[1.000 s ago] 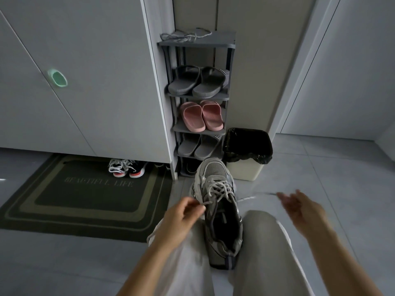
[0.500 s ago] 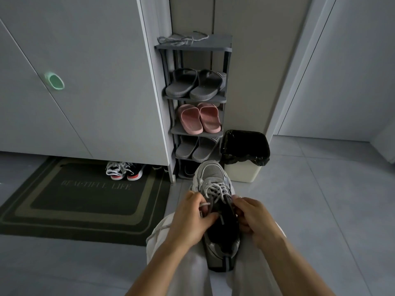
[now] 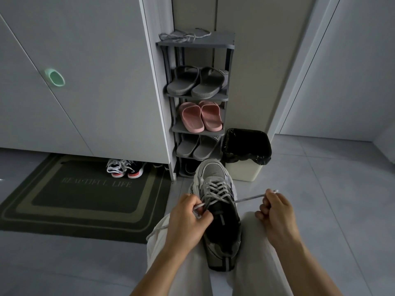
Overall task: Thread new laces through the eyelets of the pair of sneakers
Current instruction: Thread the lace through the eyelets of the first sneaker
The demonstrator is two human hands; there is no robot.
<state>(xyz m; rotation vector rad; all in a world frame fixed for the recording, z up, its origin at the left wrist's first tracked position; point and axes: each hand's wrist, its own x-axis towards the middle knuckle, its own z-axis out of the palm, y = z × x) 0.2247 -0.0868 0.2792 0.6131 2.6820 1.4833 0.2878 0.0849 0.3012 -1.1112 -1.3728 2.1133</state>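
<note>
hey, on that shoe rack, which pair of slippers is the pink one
The pink slippers sit on the second slipper shelf of the shoe rack, below one grey pair and above another.

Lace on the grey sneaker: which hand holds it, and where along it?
Both. The right hand pinches the lace near its free tip, pulled out sideways; the left hand grips the other end beside the sneaker, between the knees.

Bare forearms without sleeves, and loose pale grey trousers point(image 3: 188, 272) covering both legs.
</note>
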